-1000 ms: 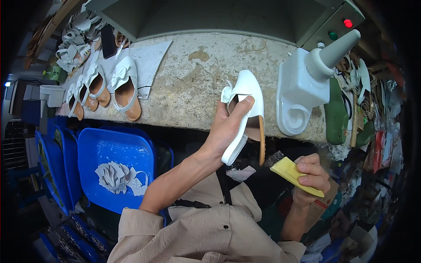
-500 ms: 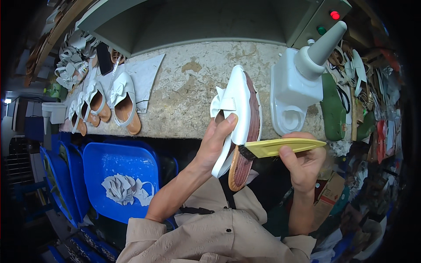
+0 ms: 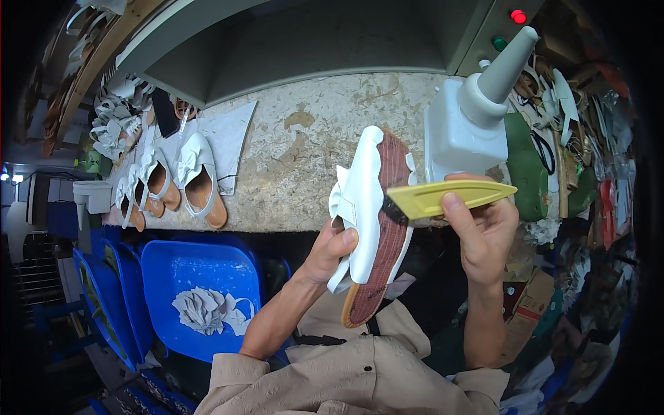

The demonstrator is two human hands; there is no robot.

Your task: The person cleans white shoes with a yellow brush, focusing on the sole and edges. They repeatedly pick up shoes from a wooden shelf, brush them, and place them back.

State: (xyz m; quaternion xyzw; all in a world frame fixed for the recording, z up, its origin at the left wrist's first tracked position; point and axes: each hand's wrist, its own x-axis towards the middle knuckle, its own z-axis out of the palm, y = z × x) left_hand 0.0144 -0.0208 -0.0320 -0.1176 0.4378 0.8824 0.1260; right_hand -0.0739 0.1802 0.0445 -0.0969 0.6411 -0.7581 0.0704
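Observation:
Held in front of the bench is a white sandal with a bow, its reddish-brown underside turned partly toward me and its toe pointing away. My left hand grips the sandal's left side, thumb on the white upper. In my right hand is a yellow-handled brush, pinched between thumb and fingers. Its dark bristles touch the sole around the middle. The fingers behind the sandal are hidden.
Several white bow sandals stand at the bench's left. A white squeeze bottle with a grey cone nozzle stands right, beside green shoe forms. A grey machine housing spans the back. Below left, a blue tub holds white pieces.
The brush has moved up along the sole from near the heel to the middle. The sandal has come slightly nearer and turned, showing more of its underside.

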